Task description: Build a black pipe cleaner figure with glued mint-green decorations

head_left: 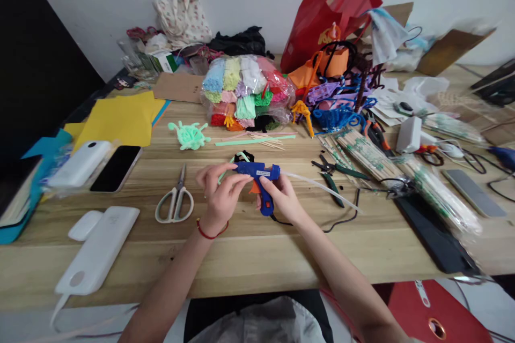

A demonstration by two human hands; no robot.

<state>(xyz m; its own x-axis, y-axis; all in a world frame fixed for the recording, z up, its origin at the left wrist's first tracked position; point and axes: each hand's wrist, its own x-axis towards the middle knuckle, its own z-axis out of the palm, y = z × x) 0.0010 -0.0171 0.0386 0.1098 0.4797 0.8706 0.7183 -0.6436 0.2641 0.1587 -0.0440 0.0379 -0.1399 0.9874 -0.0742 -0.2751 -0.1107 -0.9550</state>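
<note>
My right hand (282, 197) grips the handle of a blue hot glue gun (260, 179) with an orange trigger; its nozzle points left, and a clear glue stick (322, 188) sticks out behind it to the right. My left hand (219, 193) is closed in a pinch at the nozzle, holding a pale green strip (223, 172) against it. A black cord (341, 218) runs from the gun across the wooden table (249, 257). White-handled scissors (175, 202) lie just left of my left hand.
On the left lie a black phone (116, 168), white power banks (98, 252) and yellow paper (118, 120). A bag of coloured pipe cleaners (245, 91), a green pipe-cleaner turtle (189, 135), pliers (336, 174), bamboo sticks (362, 153) and a red bag (330, 5) crowd the back and right.
</note>
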